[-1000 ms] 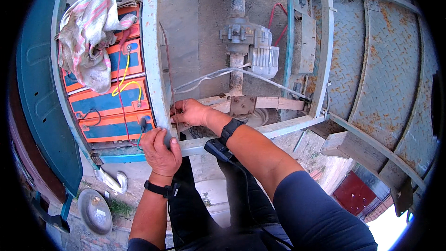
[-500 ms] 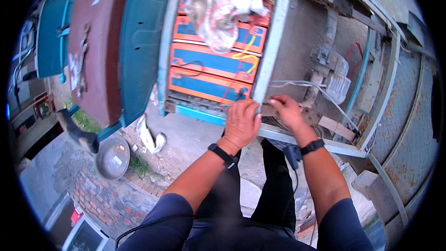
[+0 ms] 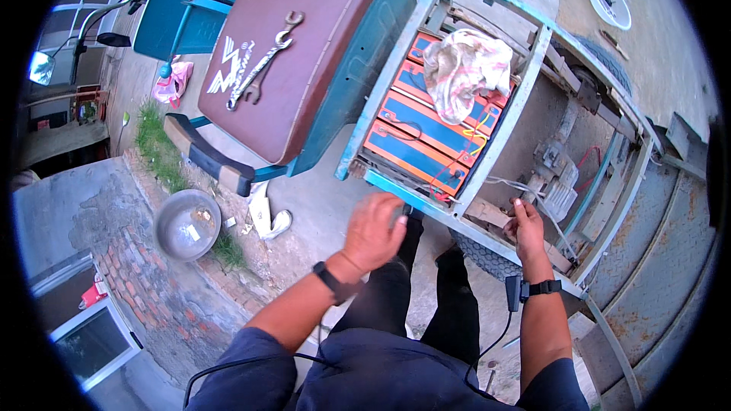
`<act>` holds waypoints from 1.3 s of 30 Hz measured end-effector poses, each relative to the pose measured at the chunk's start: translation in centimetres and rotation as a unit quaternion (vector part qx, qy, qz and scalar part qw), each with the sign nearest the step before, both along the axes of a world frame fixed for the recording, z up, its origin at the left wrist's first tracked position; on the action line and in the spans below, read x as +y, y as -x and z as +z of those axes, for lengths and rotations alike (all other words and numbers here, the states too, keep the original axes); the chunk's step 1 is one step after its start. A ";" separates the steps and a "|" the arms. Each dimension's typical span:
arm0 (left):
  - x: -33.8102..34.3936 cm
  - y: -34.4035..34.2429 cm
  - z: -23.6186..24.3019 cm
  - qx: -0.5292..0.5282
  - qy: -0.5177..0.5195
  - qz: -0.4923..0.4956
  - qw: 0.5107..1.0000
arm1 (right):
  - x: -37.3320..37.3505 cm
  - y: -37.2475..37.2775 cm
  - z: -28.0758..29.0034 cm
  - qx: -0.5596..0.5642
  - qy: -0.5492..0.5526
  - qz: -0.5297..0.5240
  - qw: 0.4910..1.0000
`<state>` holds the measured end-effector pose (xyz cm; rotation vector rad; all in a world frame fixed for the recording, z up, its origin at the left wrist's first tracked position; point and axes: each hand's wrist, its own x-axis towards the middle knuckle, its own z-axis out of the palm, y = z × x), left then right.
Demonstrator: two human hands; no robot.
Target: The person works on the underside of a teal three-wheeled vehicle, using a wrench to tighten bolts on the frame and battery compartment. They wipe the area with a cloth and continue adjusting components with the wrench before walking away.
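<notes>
My left hand hangs in the air just in front of the frame's near rail, fingers stretched out and somewhat apart, holding nothing visible. My right hand is over the vehicle's metal frame, close to a grey cable. Its thumb and fingers are pinched together; anything between them is too small to make out. Left of it, orange and blue batteries sit in a row inside the frame, with red and yellow wires on top. A crumpled white and pink cloth covers part of them.
A brown padded seat is tipped at the left, carrying wrenches. A motor and axle lie inside the frame's right side. Below left stand a grey metal basin and a white shoe-like item. A tyre sits under the frame.
My left hand has come off the frame's near corner and moved left, its fingers opening out. My right hand has shifted away to the right. The view has swung left, showing more of the seat.
</notes>
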<state>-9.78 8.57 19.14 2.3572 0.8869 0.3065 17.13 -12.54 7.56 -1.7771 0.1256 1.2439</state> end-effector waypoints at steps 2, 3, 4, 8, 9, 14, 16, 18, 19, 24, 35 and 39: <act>3.1 1.8 3.6 -0.010 -0.042 0.002 0.999 | 1.1 1.0 1.7 0.017 -0.008 -0.010 1.000; 4.8 2.6 5.2 -0.008 -0.072 0.003 0.997 | 1.6 1.5 2.5 0.024 -0.010 -0.016 1.000; 6.8 3.3 6.5 -0.009 -0.103 0.003 0.995 | 2.0 1.8 3.1 0.025 -0.011 -0.010 1.000; 15.5 3.6 10.6 -0.021 -0.259 0.072 0.963 | 3.2 3.0 5.4 0.037 -0.031 0.004 0.999; 17.6 3.3 11.6 -0.001 -0.267 0.084 0.960 | 3.8 3.3 6.0 0.043 -0.034 0.004 0.998; 26.4 3.3 11.1 0.146 -0.277 0.116 0.943 | 6.5 5.5 7.7 0.071 -0.051 0.013 0.996; 28.1 2.7 9.6 0.198 -0.255 0.116 0.939 | 6.7 5.2 8.1 0.073 -0.061 0.011 0.995; 29.1 2.4 9.0 0.226 -0.221 0.122 0.941 | 7.0 5.0 8.6 0.082 -0.081 0.002 0.993; 29.3 2.0 8.5 0.237 -0.201 0.122 0.943 | 7.0 4.8 8.8 0.083 -0.091 0.003 0.992; 29.4 1.6 7.5 0.223 -0.192 0.132 0.947 | 9.2 4.0 8.8 -0.032 -0.091 0.078 0.992; 30.3 2.0 6.2 0.262 -0.139 0.090 0.951 | 24.7 -2.7 5.5 -0.423 0.112 0.310 0.844; 31.0 1.4 6.8 0.325 -0.138 0.051 0.934 | 27.6 -2.0 3.2 -0.403 0.192 0.378 0.811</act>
